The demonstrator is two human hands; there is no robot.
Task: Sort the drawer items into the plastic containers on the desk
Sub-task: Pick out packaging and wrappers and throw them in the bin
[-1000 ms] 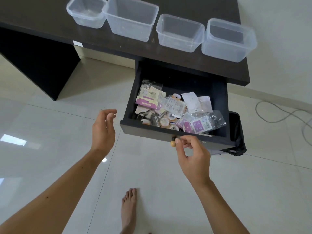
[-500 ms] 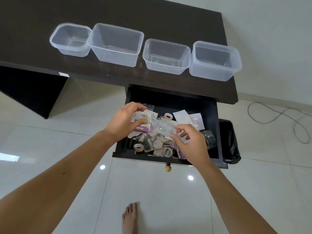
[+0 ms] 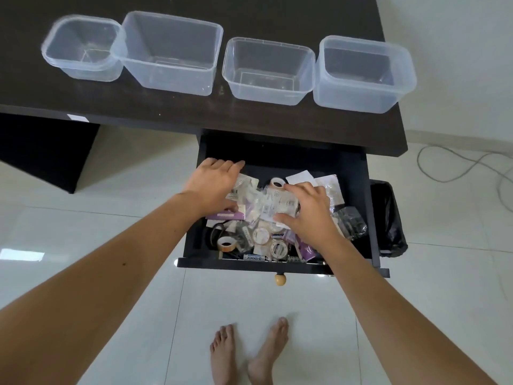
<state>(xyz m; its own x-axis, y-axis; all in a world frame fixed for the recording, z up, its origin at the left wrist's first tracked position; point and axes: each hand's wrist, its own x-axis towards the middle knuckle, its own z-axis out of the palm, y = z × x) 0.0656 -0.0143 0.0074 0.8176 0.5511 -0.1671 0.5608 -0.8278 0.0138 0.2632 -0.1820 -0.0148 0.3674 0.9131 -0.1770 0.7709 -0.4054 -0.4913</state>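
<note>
Crosswise, packets (image 3: 273, 202) under right hand (image 3: 308, 211)

Four clear plastic containers (image 3: 266, 70) line the dark wooden desk (image 3: 166, 109) at twelve o'clock. The open dark drawer (image 3: 277, 266) of small packets (image 3: 274, 207) sits below; a black bin (image 3: 388, 218) stands at three o'clock.

One legible marking was found: "TEKNOX", printed on a small strip-shaped pack (image 3: 254, 258) lying against the front edge of the drawer (image 3: 277, 269). Print on the clear packets (image 3: 277, 204) near the drawer's middle was too small to read.
</note>
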